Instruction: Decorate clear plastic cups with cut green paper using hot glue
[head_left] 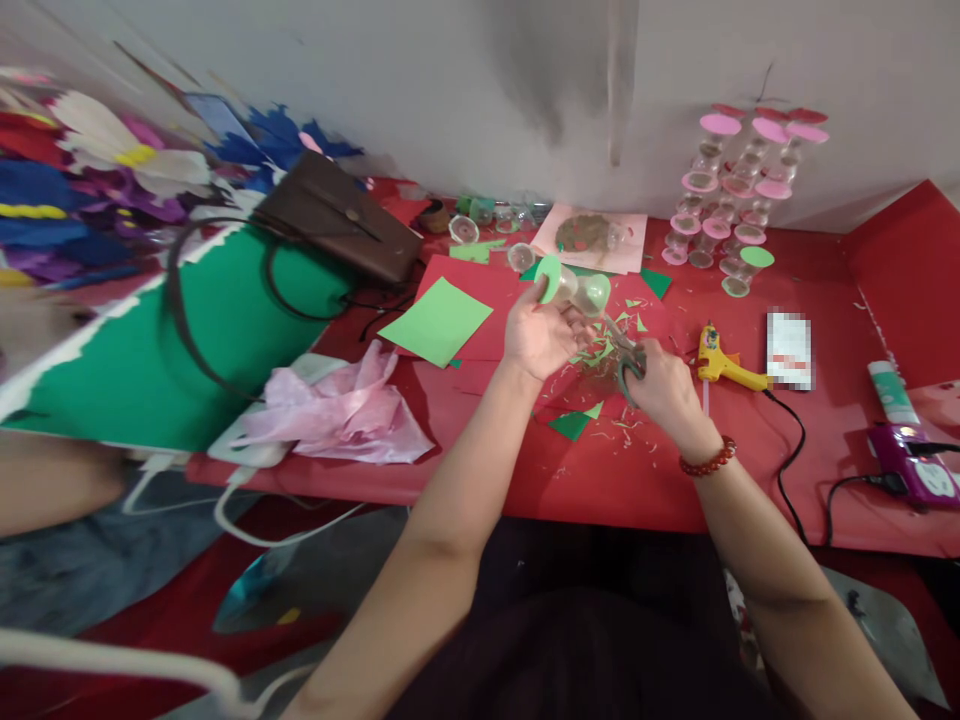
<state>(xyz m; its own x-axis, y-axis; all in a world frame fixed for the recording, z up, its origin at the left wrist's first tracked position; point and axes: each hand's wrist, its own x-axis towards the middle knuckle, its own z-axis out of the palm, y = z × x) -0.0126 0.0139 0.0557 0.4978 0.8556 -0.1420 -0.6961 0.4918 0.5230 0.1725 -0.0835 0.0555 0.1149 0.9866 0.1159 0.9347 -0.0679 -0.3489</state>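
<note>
My left hand [541,335] holds a clear hourglass-shaped plastic piece [574,287] with light green discs on its ends, lying sideways over the fingers. Gripped in my right hand [664,388] is a pair of scissors [628,365], its blades pointing toward the green disc at the right end. Small light green paper scraps [600,350] are scattered on the red table [637,490] beneath my hands. A light green paper sheet [439,321] lies to the left, on red paper. Dark green offcuts [571,425] lie near my hands.
A yellow glue gun [724,360] with a cord lies right of my right hand. Stacked clear cups with pink discs [739,185] stand at the back right. Left are a pink plastic bag [352,405] and a brown handbag [337,215]. A purple power socket [915,460] sits far right.
</note>
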